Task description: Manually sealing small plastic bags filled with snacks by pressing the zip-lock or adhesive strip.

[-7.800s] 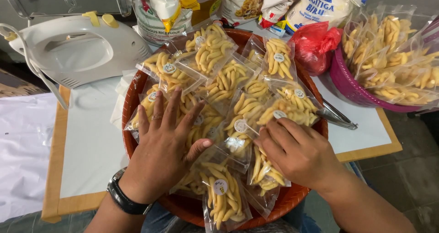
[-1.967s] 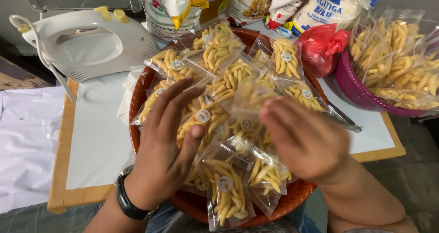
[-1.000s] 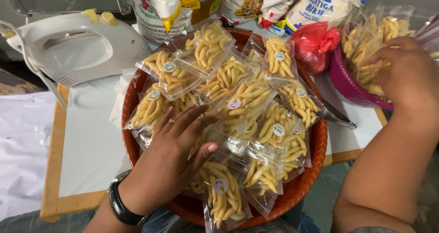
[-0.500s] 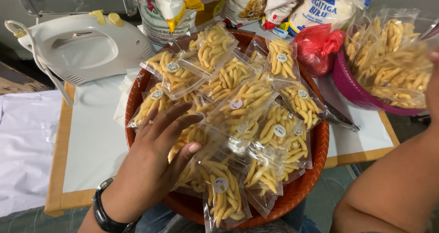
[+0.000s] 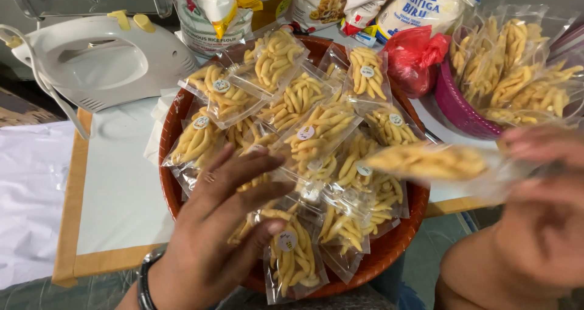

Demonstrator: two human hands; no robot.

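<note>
Since half a second ago, the right hand [image 5: 541, 219] has come back from the pink basket [image 5: 456, 106], its blurred fingers clamped on a clear snack packet [image 5: 426, 162] above the brown basket's [image 5: 389, 249] right rim. The left hand [image 5: 225, 225] lies open-fingered on the packets [image 5: 304, 133] inside, over the counter [image 5: 121, 194].

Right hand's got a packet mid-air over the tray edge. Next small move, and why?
Probably lower the packet in the right hand onto the round tray. It hangs over the tray's right side, while the left hand lies flat on packets already laid overlapping there.
</note>
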